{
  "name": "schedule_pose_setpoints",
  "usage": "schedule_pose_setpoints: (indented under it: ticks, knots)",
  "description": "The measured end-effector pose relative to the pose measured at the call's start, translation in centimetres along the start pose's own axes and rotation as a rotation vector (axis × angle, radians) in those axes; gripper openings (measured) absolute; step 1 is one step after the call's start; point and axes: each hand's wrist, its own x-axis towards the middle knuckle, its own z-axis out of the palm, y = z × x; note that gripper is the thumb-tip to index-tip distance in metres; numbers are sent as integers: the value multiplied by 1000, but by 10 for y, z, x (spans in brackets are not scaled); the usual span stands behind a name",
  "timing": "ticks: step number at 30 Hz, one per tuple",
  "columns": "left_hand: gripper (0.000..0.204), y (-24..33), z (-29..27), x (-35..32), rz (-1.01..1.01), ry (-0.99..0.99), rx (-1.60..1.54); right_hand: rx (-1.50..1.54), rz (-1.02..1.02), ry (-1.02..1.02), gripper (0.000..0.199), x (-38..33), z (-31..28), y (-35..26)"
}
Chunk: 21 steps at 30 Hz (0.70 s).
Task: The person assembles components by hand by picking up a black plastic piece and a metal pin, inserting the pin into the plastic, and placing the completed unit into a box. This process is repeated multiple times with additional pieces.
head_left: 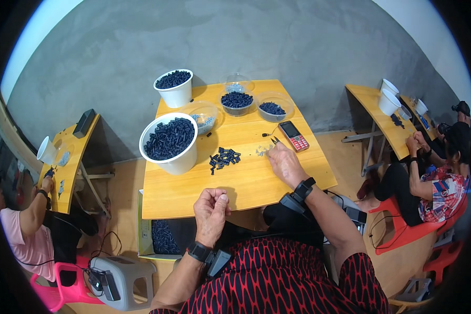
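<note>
My left hand [211, 213] is closed just off the table's front edge, thumb against curled fingers; whatever it pinches is too small or hidden to make out. My right hand [287, 165] reaches over the right part of the wooden table [193, 201]. Dark-tipped tweezers [274, 140], as they appear, stick out past its fingers. Beside those fingers lies a scatter of tiny clear pieces [261, 150]. A loose pile of short black plastic parts [225, 158] rests between the two hands. Right of the tweezers is a red and black keypad phone [294, 137].
White buckets heaped with black parts [168, 163] [174, 97] stand at the left. Clear bowls [237, 109] [272, 108] [201, 123] hold black or pale pieces. A box of parts [165, 240] sits below. People work at side tables [70, 157] [371, 110]. A grey stool [123, 272] is lower left.
</note>
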Motion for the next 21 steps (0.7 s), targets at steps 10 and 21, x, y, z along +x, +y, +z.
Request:
schedule_pose_setpoints:
  ticks: [10,21]
  knots:
    - [9,-3,-1,1,-18,-6,-20,323,56,56,10,-6,-11,0]
    - [7,-8,-3,2,-26,-2,-95,134,24,-128,14,2,-8,-26]
